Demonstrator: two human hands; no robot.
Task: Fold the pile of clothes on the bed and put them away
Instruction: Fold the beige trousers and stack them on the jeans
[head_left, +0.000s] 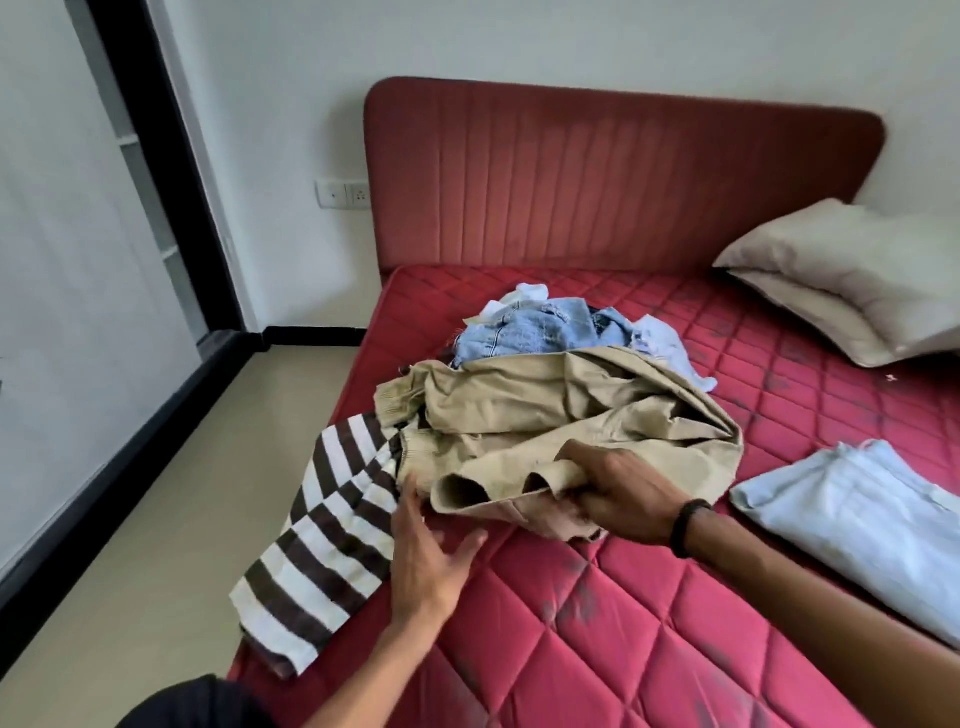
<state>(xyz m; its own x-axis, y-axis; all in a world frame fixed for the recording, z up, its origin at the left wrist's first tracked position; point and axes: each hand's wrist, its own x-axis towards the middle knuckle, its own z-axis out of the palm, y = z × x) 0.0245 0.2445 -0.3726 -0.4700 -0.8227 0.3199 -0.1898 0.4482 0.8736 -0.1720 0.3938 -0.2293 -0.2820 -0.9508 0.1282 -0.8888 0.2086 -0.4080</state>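
A crumpled beige garment (550, 410) lies on top of the clothes pile on the red mattress (623, 623). My right hand (618, 493) grips its near hem. My left hand (426, 556) is open with spread fingers, fingertips touching the beige garment's left edge beside a brown-and-white striped garment (322, 540) that hangs over the bed's left edge. Light blue denim (530, 332) and pale blue and white pieces lie behind the beige one.
A folded light blue garment (852, 525) lies at the right of the mattress. Two white pillows (852, 275) sit at the back right against the red headboard (623, 176). Beige floor (156, 519) and a wall run along the bed's left side.
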